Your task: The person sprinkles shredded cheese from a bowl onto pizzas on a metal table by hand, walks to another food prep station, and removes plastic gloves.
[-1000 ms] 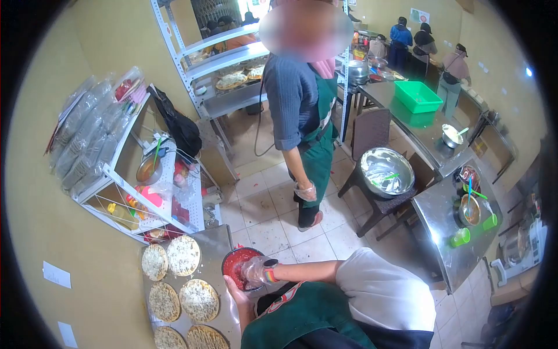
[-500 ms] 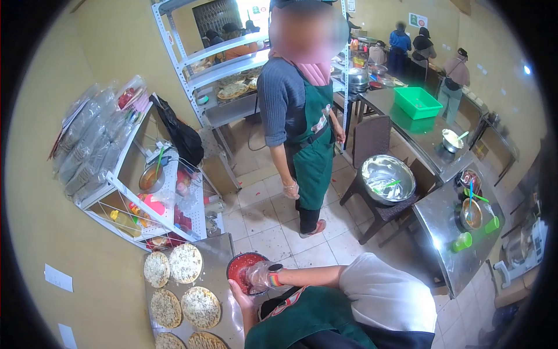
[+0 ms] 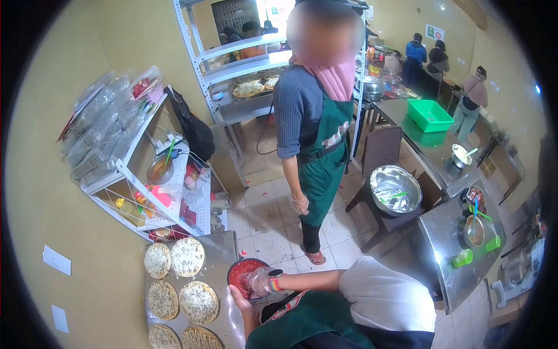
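Observation:
A red-lined bowl (image 3: 237, 271) stands at the right edge of the metal table (image 3: 218, 247). My right hand (image 3: 258, 282), in a clear plastic glove, reaches into it; its fingertips are hard to make out. My left hand (image 3: 241, 302) is bare and holds the bowl's near left rim. Left of the bowl lie several flat round breads with a crumbly pale topping, among them one round (image 3: 199, 302) close to my left hand and another (image 3: 188, 257) behind it.
A person in a green apron (image 3: 328, 157) stands across from me. A white shelf unit (image 3: 125, 168) is at the left. On a chair rests a large metal bowl (image 3: 396, 190). A steel table (image 3: 430, 232) stands at the right, with a green basin (image 3: 430, 115) farther back.
The view has shifted slightly, so the background sits farther right. My right hand is still in the bowl and my left hand still at its rim. The standing person's head and body have shifted a little.

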